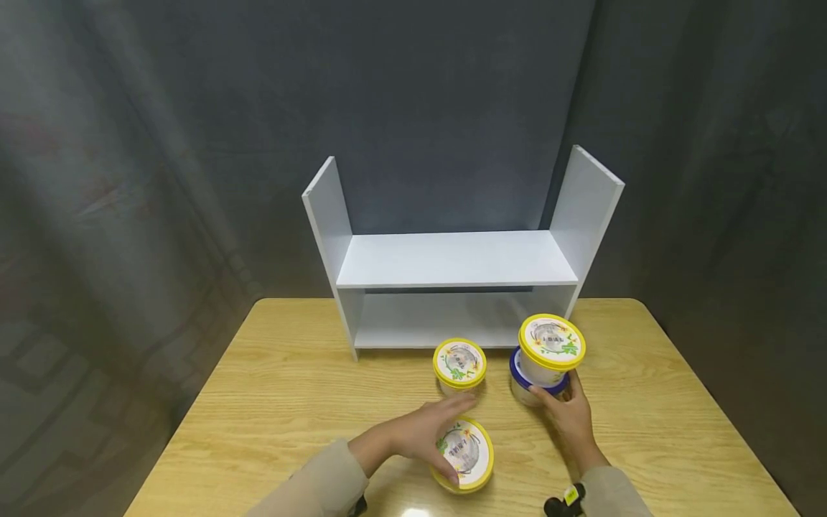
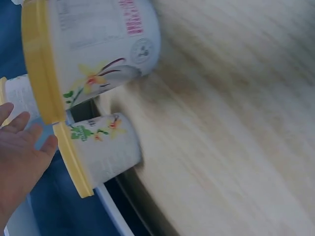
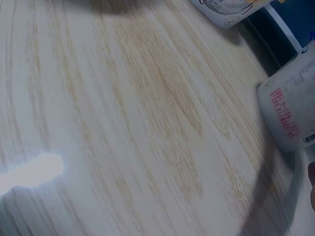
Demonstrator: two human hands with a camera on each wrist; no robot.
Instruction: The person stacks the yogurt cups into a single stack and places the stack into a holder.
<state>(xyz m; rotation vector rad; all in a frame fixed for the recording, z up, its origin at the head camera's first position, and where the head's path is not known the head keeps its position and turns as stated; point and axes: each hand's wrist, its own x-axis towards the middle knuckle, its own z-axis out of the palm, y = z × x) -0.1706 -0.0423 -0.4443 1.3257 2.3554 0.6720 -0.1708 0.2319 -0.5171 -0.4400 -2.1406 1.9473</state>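
At the right, a yellow-lidded tub (image 1: 552,342) sits over a blue-lidded tub (image 1: 525,391), tilted slightly in view. My right hand (image 1: 571,416) holds the upper tub low down, thumb on the near side and fingers on the right, close to the blue lid. In the right wrist view only a fingertip (image 3: 312,184) shows, beside the lower tub's white wall (image 3: 290,101). My left hand (image 1: 423,434) spreads over the left side of a nearer yellow-lidded tub (image 1: 466,454), its fingers extended. Another yellow-lidded tub (image 1: 459,361) stands beyond it.
A white two-level shelf unit (image 1: 455,260) with tall side panels stands at the back of the wooden table (image 1: 271,402). Dark grey curtains (image 1: 439,108) hang behind and at both sides. The middle tub is just in front of the lower shelf.
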